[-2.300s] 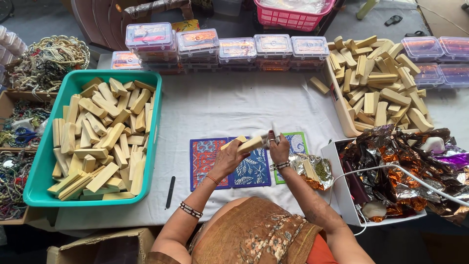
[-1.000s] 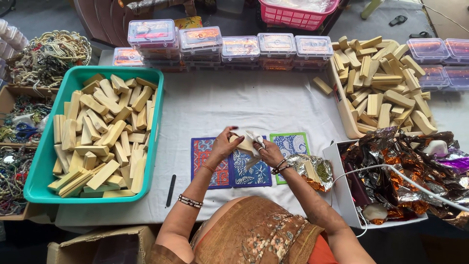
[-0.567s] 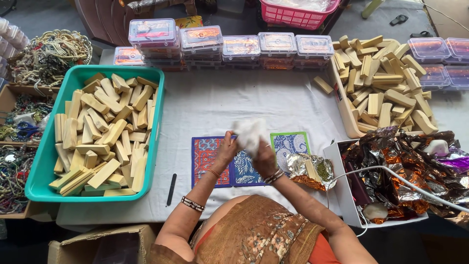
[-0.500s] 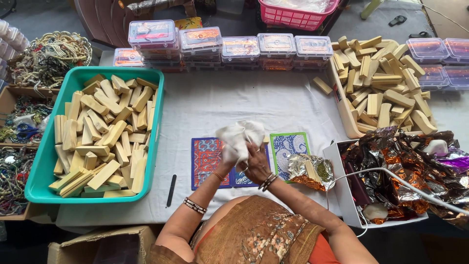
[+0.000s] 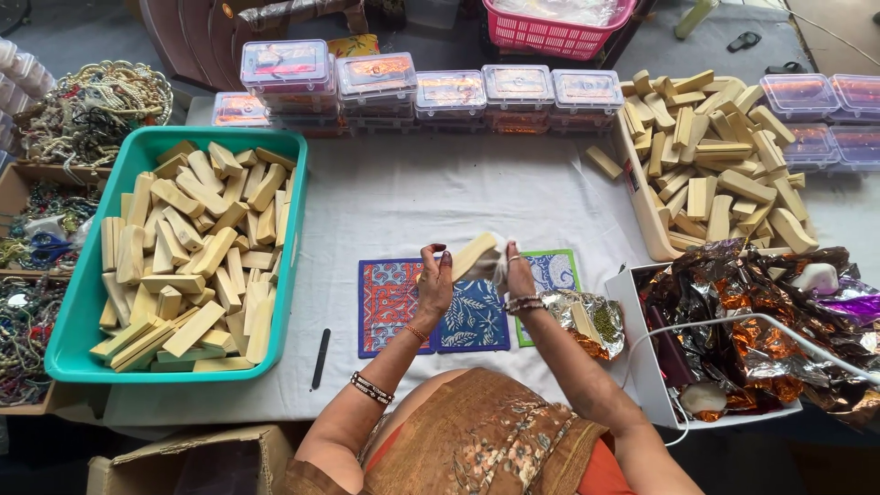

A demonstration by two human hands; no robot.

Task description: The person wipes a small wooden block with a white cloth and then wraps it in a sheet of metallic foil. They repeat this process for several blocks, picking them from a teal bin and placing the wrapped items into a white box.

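Pale yellow rectangular soap bar [image 5: 476, 256] sits pinched between both hands above the patterned blue and red cloth mats [image 5: 431, 307], near the middle of the white-covered table [image 5: 431, 197]. The left hand [image 5: 434, 282] has its fingers curled round the bar's near end; the right hand [image 5: 518, 270] grips the far end together with a scrap of white cloth or paper [image 5: 500, 266] pressed against it, so both hands are closed on the bar.

Judging by the piles, the work looks partway through. A teal plastic tub [image 5: 69, 321] at the table's left edge is heaped with similar bare bars, and a cream tray [image 5: 642, 197] at the right edge holds another heap. An opened crinkled foil wrapper [image 5: 587, 316] lies just beside the right wrist, and a white box of crumpled foil wrappers [image 5: 642, 348] sits at the near right corner. Many bars in both heaps may remain to be handled.
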